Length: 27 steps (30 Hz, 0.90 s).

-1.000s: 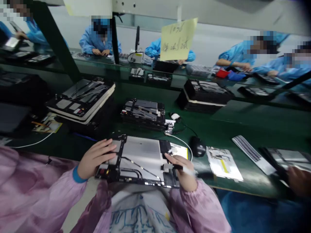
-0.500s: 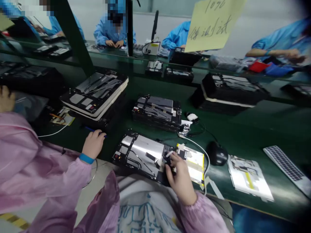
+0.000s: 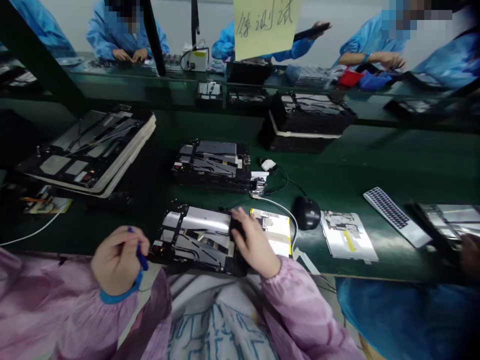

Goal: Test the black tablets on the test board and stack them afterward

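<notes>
An opened tablet chassis (image 3: 195,237) with a silver plate and black cables lies at the near edge of the green bench. My right hand (image 3: 254,245) rests on its right end, fingers curled over a black part there. My left hand (image 3: 118,260) hovers just left of the chassis, closed round a blue pen (image 3: 140,255). A white and yellow sheet (image 3: 275,230) lies right beside the chassis.
Stacks of opened tablets (image 3: 212,165) (image 3: 90,150) (image 3: 307,122) stand behind. A black mouse (image 3: 306,219), a printed card (image 3: 347,241) and a small keyboard (image 3: 395,216) lie to the right. People in blue coats work at the far bench. A yellow note (image 3: 267,25) hangs above.
My left hand picked up the blue pen from the bench and drew back toward me. My right hand slid left along the chassis onto its right end. The view tilted down.
</notes>
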Tool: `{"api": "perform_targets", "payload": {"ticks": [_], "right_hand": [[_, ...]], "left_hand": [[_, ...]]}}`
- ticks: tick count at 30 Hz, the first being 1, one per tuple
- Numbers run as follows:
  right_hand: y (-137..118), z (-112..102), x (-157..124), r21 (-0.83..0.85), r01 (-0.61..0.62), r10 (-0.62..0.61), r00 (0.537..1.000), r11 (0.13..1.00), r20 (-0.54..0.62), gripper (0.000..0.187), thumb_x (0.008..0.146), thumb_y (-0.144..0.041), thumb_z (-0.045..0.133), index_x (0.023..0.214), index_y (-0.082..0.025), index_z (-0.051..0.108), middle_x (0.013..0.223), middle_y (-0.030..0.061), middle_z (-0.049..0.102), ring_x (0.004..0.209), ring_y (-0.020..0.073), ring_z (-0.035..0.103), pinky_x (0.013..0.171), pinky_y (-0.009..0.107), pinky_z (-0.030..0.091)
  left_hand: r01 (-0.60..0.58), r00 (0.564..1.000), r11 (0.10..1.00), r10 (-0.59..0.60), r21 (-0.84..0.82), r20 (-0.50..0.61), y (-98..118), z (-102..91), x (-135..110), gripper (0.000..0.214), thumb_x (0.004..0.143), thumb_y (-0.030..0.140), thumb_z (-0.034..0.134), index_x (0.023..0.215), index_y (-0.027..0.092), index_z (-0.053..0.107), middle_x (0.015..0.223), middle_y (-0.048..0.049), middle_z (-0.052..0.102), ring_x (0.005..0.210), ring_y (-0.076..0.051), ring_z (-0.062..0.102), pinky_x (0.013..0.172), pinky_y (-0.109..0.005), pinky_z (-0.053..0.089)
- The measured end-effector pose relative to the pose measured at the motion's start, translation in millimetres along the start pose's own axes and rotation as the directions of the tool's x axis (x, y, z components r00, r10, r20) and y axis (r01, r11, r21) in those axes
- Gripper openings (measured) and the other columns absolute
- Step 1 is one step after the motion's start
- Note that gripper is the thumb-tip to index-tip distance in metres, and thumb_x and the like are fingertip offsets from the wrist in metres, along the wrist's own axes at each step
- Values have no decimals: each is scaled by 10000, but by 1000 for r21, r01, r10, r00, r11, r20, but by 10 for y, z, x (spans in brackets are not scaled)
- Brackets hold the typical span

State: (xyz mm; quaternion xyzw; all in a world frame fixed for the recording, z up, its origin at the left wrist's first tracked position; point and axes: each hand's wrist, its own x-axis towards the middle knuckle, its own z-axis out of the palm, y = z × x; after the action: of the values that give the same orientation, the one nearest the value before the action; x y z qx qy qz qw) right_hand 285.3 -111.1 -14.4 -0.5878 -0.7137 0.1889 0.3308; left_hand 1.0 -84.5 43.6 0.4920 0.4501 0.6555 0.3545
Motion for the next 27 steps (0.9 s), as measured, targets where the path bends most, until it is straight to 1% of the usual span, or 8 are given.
{"api": "perform_targets", "payload": {"ticks": [2,5,8,11,13,15,19,27], "right_hand": [[239,-137,71,-58,-87,78,988,995,-132,307,852,-161,413,1125,-177,552,1205,148,605,1229,299,501,1023,576,368],[569,-307,238,-130,-142,108,964,981,-242,287,830,-178,453,1082,-133,583,1164,190,589,1153,305,534,980,503,436],[776,-385,455,-213,-114,52,959,970,-279,436,833,-212,489,1255,-102,495,1310,203,490,1256,299,440,1044,473,390],[885,-351,650,-263,-108,40,967,959,-253,545,824,-232,521,1343,-105,418,1393,188,432,1302,300,392,1058,472,372],[933,-292,726,-270,-130,71,973,954,-220,573,816,-225,528,1360,-107,398,1410,178,427,1306,301,394,1042,475,386],[973,-234,750,-272,-161,107,973,949,-205,587,812,-220,530,1370,-111,385,1429,169,414,1323,304,377,1031,482,390],[1040,-169,714,-269,-205,149,965,941,-214,604,809,-232,536,1382,-141,367,1479,159,344,1377,319,290,1024,513,372],[931,-258,663,-175,-168,108,945,970,-309,687,843,-316,525,1435,-136,228,1526,193,208,1414,300,207,1042,514,344]], "left_hand": [[219,965,960,-187,-174,185,56,355,-62,132,742,309,703,754,178,692,629,-15,625,408,-105,506,370,-224,381],[557,809,789,-443,-260,387,32,697,-127,197,764,276,674,920,163,720,738,-81,703,568,-169,628,488,-273,484],[660,667,728,-454,-185,590,-69,806,-216,286,725,227,712,1005,170,687,835,-102,729,734,-219,681,605,-297,521],[580,530,814,-389,12,753,-176,837,-312,294,784,342,681,1022,171,659,875,-103,727,752,-208,676,639,-289,522],[448,440,878,-379,167,814,-231,877,-353,358,860,460,547,964,147,685,826,-103,713,691,-187,655,612,-278,513],[277,390,909,-403,313,828,-271,936,-367,422,912,452,432,874,140,714,768,-88,695,640,-167,628,587,-265,495],[13,367,895,-418,445,831,-306,1037,-358,284,859,215,456,722,158,698,657,-41,673,625,-159,626,614,-253,477],[-173,360,908,-302,381,883,-309,1092,-413,252,767,100,457,632,173,657,653,-30,693,643,-160,644,656,-258,489]]}}
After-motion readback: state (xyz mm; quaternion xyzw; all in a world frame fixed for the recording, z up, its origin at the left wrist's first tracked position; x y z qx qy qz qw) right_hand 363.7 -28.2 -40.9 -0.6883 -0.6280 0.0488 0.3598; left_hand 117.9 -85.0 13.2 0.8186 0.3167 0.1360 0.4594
